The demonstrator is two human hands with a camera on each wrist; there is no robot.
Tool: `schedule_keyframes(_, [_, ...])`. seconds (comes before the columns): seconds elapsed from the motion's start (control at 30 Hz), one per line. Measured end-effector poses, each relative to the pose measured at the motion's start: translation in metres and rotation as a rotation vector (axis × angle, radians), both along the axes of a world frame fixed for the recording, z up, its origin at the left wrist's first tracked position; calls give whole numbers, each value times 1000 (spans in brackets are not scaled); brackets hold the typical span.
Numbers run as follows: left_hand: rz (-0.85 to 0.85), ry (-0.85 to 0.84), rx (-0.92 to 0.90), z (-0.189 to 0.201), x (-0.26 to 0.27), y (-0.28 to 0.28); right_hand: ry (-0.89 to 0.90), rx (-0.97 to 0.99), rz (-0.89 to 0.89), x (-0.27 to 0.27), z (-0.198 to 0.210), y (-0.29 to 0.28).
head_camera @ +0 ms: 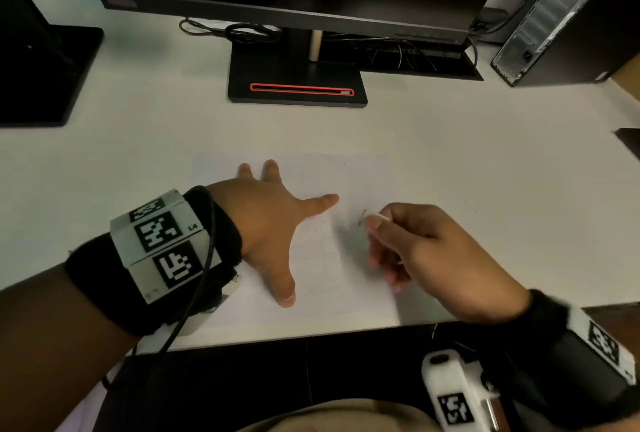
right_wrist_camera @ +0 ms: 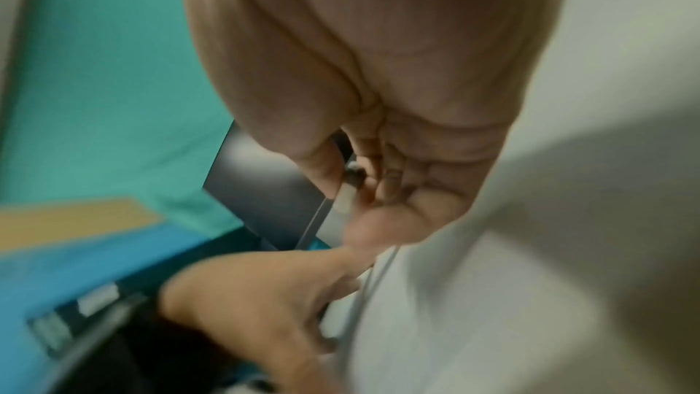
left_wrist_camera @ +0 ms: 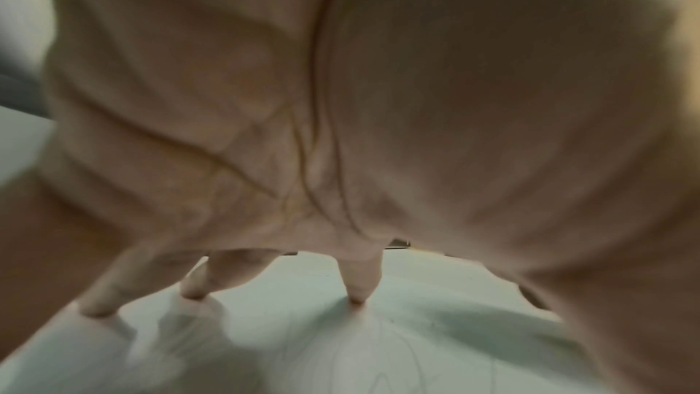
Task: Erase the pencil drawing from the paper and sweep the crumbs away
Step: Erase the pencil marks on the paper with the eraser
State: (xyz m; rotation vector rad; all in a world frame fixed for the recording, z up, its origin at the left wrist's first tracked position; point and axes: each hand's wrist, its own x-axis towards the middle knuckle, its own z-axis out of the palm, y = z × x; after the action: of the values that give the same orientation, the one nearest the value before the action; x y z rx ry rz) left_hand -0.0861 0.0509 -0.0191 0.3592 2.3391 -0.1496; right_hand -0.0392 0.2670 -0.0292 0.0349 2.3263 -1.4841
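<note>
A white sheet of paper point(head_camera: 311, 168) lies on the white desk near its front edge, with faint pencil lines point(head_camera: 318, 248) between my hands; those lines also show in the left wrist view point(left_wrist_camera: 398, 349). My left hand point(head_camera: 273, 220) lies spread flat on the paper and holds it down, fingertips point(left_wrist_camera: 356, 295) touching the sheet. My right hand point(head_camera: 398, 234) hovers over the paper's right part and pinches a small white eraser point(head_camera: 375, 220) between thumb and fingers; the eraser point(right_wrist_camera: 346, 196) has a darkened tip. A few dark crumbs point(head_camera: 362, 215) lie beside the eraser.
A monitor stand point(head_camera: 298, 85) with a red-outlined slot sits behind the paper, with cables point(head_camera: 249, 31) behind it. A second black stand point(head_camera: 45, 75) is at the left, a computer tower point(head_camera: 561, 16) at the back right. The desk's front edge point(head_camera: 294, 338) runs just below the paper.
</note>
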Motion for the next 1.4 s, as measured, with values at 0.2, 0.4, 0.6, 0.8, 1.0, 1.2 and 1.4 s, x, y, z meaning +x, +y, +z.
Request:
schedule_keyframes(0.2, [-12, 27, -12, 0, 2, -2, -586, -808, 8, 44, -23, -27])
schedule_keyframes(0.4, [-4, 46, 17, 3, 13, -11, -150, -976, -691, 2, -21, 28])
schedule_keyframes(0.6, [-9, 59, 31, 4, 10, -10, -446, -901, -305, 36, -15, -23])
schedule_keyframes(0.8, [18, 41, 46, 4, 9, -16, -400, -901, -569, -4, -23, 9])
schedule_keyframes(1.0, [24, 41, 32, 4, 7, -11, -230, -968, -621, -9, -6, 31])
schedule_keyframes(1.2, [5, 80, 46, -1, 6, -14, -579, -825, -237, 11, -22, -44])
schedule_keyframes(1.4, [33, 77, 93, 1, 10, -18, -206, -925, -710, -40, -22, -17])
